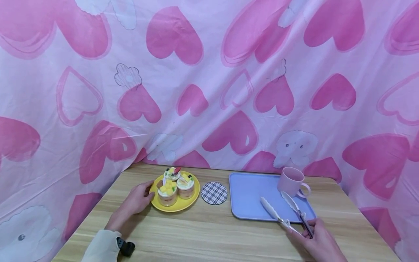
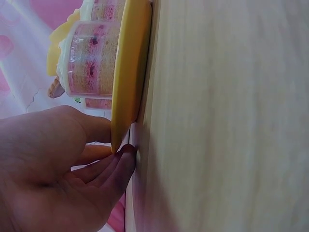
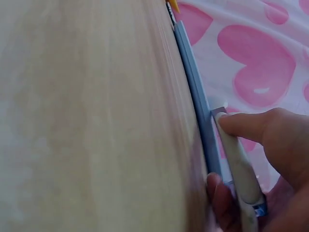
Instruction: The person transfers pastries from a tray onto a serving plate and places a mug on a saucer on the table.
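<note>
My left hand [image 1: 141, 196] pinches the left rim of a yellow plate [image 1: 191, 203], with fingers above and below the edge in the left wrist view. On that plate stand several clear cups of layered cake [image 1: 167, 198], topped with cream and fruit. At the right, my right hand [image 1: 319, 242] grips a pair of tongs [image 1: 306, 222] by the handle end. The tongs' arms are spread apart, and their tips reach over a blue tray [image 1: 247, 198]. A pink mug [image 1: 290, 182] stands at the tray's back right corner, its handle pointing right.
Between plate and tray lies a round checked coaster [image 1: 214, 193]. The wooden table [image 1: 203, 236] ends at the back and sides against a pink heart-patterned cloth [image 1: 229, 91]. A dark device [image 1: 126, 247] is strapped on the left wrist.
</note>
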